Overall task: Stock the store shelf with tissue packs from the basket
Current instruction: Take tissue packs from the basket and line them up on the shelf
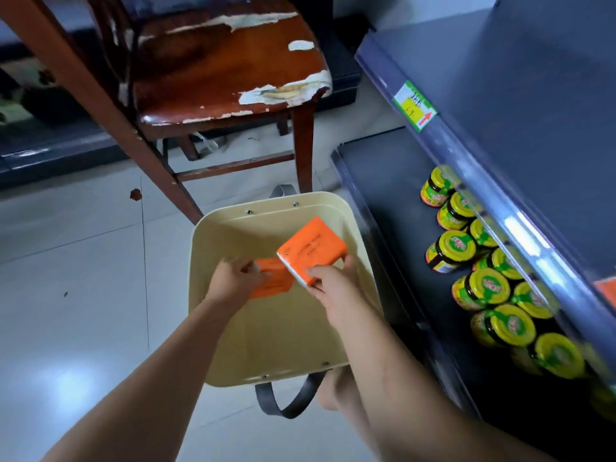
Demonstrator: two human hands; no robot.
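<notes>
Right hand point(328, 283) grip closed on an orange tissue pack point(313, 250), thumb and fingers pinching its near end, pack raised above the cream basket point(196, 295). Left hand point(233, 278) grip curled onto the left edge of a second pack point(271, 285) lying flat on the basket floor. Packs look light, soft and squashy under slick film, so best pinched firmly across the narrow sides; shelf point(383, 181) stands just right of the basket, its lower tier carrying yellow-lidded jars point(456, 248).

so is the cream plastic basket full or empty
Nearly empty: the cream plastic basket shows only one orange tissue pack in the left hand, a second orange pack in the right hand.
</notes>
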